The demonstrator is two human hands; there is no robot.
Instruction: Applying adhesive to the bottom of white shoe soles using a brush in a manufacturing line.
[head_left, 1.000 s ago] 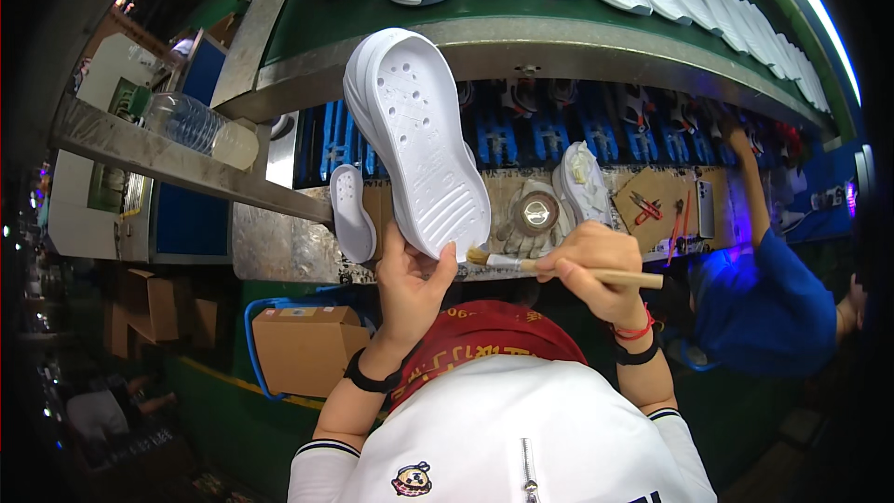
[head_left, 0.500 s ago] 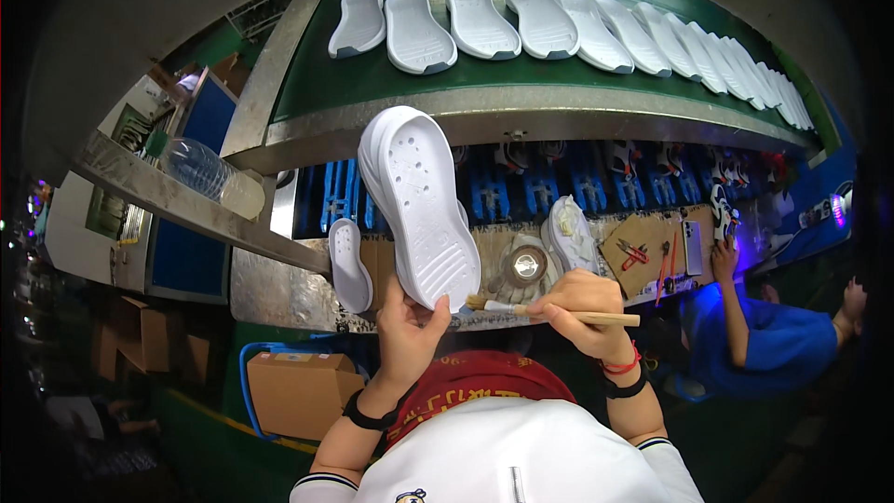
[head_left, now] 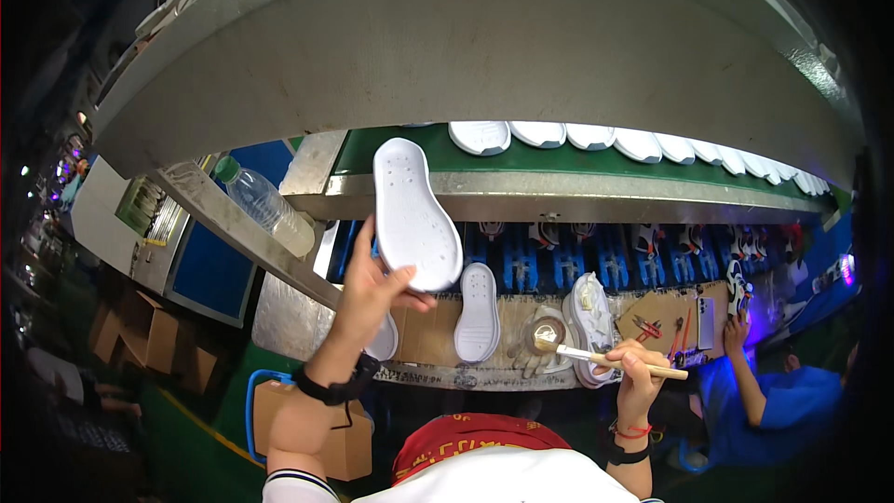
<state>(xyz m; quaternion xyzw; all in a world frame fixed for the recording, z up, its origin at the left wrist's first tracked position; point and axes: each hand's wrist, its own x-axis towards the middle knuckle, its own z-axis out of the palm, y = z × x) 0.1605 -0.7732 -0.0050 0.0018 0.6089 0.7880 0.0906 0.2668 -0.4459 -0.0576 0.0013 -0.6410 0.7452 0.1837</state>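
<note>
In my left hand [head_left: 372, 275] is a white shoe sole [head_left: 416, 219], gripped at its lower end and raised in front of the green conveyor. My right hand [head_left: 638, 373] closes around the wooden handle of a flat brush [head_left: 582, 354]. Its bristles are at the round pot [head_left: 548, 324]; whether they touch the contents I cannot tell. A second white sole [head_left: 478, 317] lies on the bench left of the pot. Another sole [head_left: 384, 340] is partly hidden behind my left forearm. Right of the pot sits a white sole-shaped piece [head_left: 589, 321] with crumpled pale material on it.
White soles [head_left: 568, 135] line the green conveyor [head_left: 372, 151], under a wide metal beam [head_left: 484, 47]. Pliers [head_left: 649, 328] and a phone [head_left: 707, 321] lie on the bench. A plastic bottle [head_left: 265, 205] stands left. A co-worker's hand [head_left: 738, 331] holds a shoe at right.
My view has shifted, bringing the metal beam across the top. My left hand has carried a sole away from the brush toward the conveyor. The brush has moved from the sole to the pot.
</note>
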